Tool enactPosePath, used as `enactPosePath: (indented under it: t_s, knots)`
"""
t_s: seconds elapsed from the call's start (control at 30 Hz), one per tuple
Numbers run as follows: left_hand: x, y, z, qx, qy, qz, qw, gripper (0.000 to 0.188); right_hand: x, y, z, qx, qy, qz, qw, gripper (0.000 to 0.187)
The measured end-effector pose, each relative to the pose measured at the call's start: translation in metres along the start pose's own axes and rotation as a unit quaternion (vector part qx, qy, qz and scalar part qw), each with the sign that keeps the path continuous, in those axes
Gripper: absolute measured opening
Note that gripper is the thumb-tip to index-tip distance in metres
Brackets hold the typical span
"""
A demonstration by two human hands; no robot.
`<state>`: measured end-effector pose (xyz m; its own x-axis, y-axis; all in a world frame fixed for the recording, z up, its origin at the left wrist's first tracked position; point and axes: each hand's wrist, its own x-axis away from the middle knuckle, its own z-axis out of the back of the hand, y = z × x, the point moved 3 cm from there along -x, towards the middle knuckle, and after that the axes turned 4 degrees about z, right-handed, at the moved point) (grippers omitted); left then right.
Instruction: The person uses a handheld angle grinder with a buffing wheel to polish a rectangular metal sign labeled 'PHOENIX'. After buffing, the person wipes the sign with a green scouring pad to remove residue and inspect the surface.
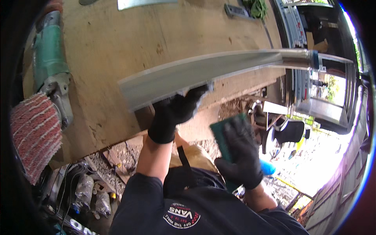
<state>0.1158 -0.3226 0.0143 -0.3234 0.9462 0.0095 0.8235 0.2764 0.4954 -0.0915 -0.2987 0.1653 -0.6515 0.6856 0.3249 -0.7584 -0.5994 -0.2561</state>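
A long flat grey metal bar (188,72) slants across the workbench and reaches past its right edge. My left hand (178,107), in a black glove, holds the bar at its near edge. The fingertips there are partly hidden and smeared by motion. My right hand (241,150), gloved in black too, is off the bench's near edge. It grips a dark green scouring pad (222,137) with the palm and fingers laid over it. The pad is apart from the bar.
A green power polisher (50,55) with a red-and-white striped buffing wheel (37,131) lies on the wooden workbench (105,43) at left. Metal frames (333,90) stand at right. Below left are plastic bottles (84,190) and cables. A green cloth (256,8) lies at the far side.
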Motion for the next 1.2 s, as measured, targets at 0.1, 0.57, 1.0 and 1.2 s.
enactPosePath:
  t_s: [0.1,0.57,1.0,1.2]
  knots:
    - [0.004,-0.001,0.002,-0.069,-0.004,-0.018,0.997,0.054,-0.014,-0.031,0.041,0.032,0.068,0.056,0.996,0.078]
    - [0.012,-0.012,0.013,-0.329,0.007,-0.125,0.936,0.051,-0.119,-0.086,0.038,0.056,0.156,0.142,0.976,0.074]
    - [0.013,-0.011,0.010,-0.344,-0.018,-0.130,0.930,0.049,-0.095,-0.091,0.040,0.088,0.143,0.151,0.974,0.077]
    - [0.014,-0.012,0.012,-0.347,-0.016,-0.134,0.928,0.048,-0.087,-0.095,0.044,0.122,0.110,0.168,0.972,0.079]
